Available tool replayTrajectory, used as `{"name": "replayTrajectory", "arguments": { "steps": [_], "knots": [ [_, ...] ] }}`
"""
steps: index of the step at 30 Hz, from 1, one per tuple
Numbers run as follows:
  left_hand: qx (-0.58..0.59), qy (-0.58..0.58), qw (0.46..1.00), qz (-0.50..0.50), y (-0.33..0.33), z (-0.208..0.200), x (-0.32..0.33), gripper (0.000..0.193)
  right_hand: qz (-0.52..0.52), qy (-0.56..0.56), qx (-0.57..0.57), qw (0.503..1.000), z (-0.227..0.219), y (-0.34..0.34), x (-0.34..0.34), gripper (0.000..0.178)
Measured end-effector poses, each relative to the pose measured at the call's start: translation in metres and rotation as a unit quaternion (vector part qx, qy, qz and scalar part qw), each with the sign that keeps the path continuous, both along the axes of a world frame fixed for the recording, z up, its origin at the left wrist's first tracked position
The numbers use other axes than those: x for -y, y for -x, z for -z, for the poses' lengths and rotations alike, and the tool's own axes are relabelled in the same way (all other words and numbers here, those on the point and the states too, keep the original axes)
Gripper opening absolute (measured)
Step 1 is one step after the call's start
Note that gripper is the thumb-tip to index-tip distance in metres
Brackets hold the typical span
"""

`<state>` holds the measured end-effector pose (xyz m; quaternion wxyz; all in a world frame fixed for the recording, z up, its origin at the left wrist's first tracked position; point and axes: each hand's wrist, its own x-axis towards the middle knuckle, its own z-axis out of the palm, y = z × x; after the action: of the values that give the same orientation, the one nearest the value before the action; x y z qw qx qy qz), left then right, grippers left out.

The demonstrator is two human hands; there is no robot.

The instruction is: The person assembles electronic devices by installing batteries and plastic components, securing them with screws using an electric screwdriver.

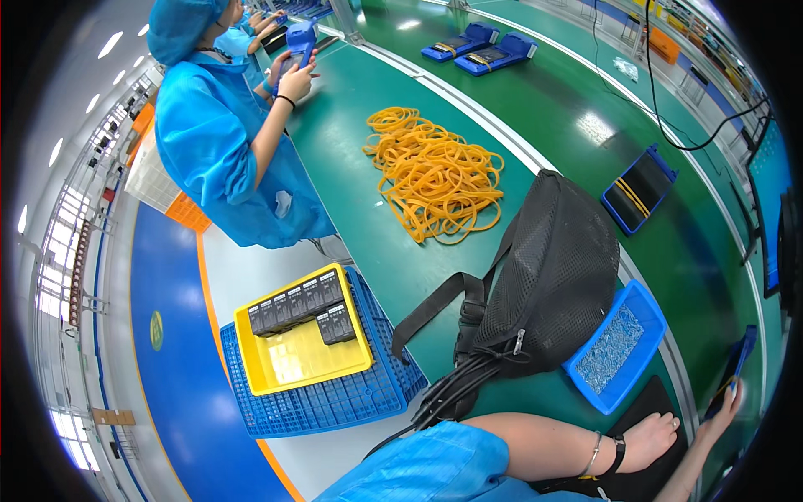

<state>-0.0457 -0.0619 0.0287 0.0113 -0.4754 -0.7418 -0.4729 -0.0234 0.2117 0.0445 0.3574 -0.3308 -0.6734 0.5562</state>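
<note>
My left hand (pixel 652 441) rests over a black mat (pixel 648 402), back up, with the fingers curled under. Whatever it may hold is hidden. At the far right edge, my right hand (pixel 726 403) grips a blue-edged handheld device (pixel 736 368), which is tilted and seen side-on over the green conveyor belt. Just beyond my left hand sits a blue bin (pixel 642 294) filled with small silvery screws. Left of the bin, a black mesh bag (pixel 556 280) with a strap and dark cables lies on the green bench.
Yellow rubber bands (pixel 439 171) lie heaped on the bench (pixel 335 138). A yellow tray (pixel 293 364) of black blocks stands on a blue crate (pixel 335 410). A banded device (pixel 640 191) and two more blue devices (pixel 495 54) lie on the belt. A co-worker (pixel 226 125) holds a device.
</note>
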Motion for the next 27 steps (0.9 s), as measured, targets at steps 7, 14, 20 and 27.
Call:
{"name": "replayTrajectory", "arguments": {
  "steps": [7,14,20,27],
  "knots": [
    [-0.014,0.030,0.999,0.018,-0.004,0.001,-0.011,0.017,0.057,-0.522,0.227,0.820,0.061,0.080,-0.069,0.045],
    [-0.029,0.045,0.999,0.008,-0.004,0.003,-0.010,0.017,0.034,-0.549,0.320,0.771,0.056,0.088,-0.040,0.047],
    [-0.035,0.052,0.998,0.017,-0.005,-0.001,-0.009,0.016,0.000,-0.549,0.211,0.809,0.025,0.088,0.019,0.046],
    [-0.039,0.047,0.998,0.006,-0.004,-0.001,-0.008,0.016,-0.171,-0.495,0.011,0.852,-0.088,0.120,0.213,0.050]
  ]
}}
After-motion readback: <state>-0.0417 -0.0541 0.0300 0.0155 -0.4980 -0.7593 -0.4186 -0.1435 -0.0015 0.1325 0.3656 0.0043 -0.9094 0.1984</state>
